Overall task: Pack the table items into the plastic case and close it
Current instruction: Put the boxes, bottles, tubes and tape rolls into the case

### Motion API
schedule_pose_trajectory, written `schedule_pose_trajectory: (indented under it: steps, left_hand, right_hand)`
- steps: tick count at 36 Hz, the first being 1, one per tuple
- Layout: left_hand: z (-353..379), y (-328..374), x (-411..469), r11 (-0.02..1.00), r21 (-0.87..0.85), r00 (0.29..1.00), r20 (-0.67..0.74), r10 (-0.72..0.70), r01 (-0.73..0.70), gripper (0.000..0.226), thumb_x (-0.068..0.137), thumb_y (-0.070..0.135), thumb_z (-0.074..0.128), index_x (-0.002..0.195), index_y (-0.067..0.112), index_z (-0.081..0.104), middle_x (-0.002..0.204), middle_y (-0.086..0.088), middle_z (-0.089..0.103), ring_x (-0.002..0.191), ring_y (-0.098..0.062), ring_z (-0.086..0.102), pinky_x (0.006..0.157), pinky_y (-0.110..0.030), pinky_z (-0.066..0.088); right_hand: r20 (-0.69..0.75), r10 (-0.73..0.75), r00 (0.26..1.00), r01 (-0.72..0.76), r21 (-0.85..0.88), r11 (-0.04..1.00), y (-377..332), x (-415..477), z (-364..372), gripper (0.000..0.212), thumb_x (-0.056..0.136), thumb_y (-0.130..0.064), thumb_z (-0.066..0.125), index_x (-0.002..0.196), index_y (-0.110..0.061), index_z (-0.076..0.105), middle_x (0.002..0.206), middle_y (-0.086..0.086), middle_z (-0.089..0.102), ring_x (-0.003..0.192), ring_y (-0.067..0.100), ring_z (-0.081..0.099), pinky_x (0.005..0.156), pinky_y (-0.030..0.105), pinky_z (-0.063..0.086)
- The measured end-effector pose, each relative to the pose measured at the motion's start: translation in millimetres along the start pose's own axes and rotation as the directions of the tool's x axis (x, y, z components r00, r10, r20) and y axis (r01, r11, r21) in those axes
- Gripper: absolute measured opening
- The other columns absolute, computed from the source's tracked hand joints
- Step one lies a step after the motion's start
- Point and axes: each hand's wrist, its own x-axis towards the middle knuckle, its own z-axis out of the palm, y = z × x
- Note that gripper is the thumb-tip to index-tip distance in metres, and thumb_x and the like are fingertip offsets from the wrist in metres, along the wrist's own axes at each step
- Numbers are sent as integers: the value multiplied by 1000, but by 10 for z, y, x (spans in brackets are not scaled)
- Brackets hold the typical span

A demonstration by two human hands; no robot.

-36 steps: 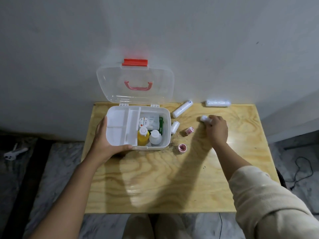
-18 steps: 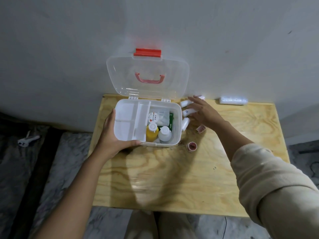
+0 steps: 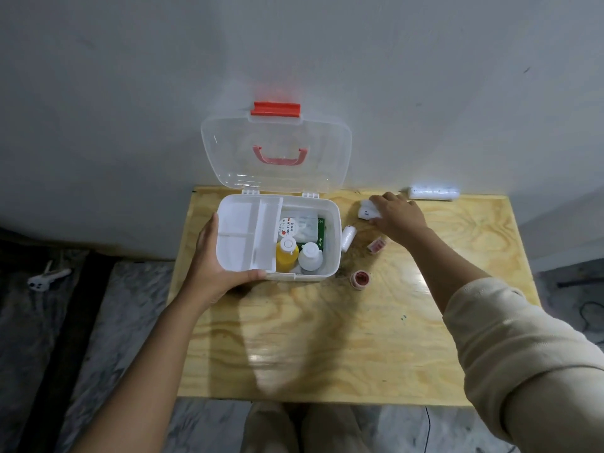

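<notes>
Plastic case (image 3: 330, 256) open on desk (image 3: 327, 348), lid up against wall. Left hand (image 3: 214, 266) grips case's near-left corner. Right hand (image 3: 397, 215) just right of case, fingers closed over white rolls (image 3: 366, 211). Two tape rolls beside case.

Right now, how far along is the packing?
Partly done. The yellow bottle, white bottle and a green box sit in the open plastic case, steadied by the left hand. The right hand grips white rolls. Left out: one long roll, a small roll, two tape rolls; lid open.
</notes>
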Motion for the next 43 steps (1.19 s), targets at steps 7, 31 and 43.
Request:
schedule_pose_trajectory:
  steps: [7,31,43]
  left_hand:
    - [-1,-47,25,1000,-3,1000,-3,10,-10,122,35,48,91,140,36,31,142,9,37,127,-8,38,98,-32,39]
    - [-25,-55,-15,996,-32,996,2,87,-87,120,45,33,96,145,25,28,140,7,35,125,-12,36,95,-29,36]
    - [-32,-24,-16,994,-45,995,-4,100,-100,115,47,29,96,142,27,32,131,13,35,118,-7,35,90,-28,36]
  right_hand:
    - [-174,165,971,-108,295,949,-47,-335,-75,48,88,-27,57,129,-9,41,128,16,51,113,36,49,87,45,42]
    - [-201,-72,977,193,689,699,-1109,-879,-502,50,82,-14,67,127,-13,44,126,6,54,114,21,52,100,42,47]
    - [-151,-160,976,217,557,802,-1152,-716,-573,41,83,-11,65,120,-10,47,118,9,57,103,24,55,88,34,52]
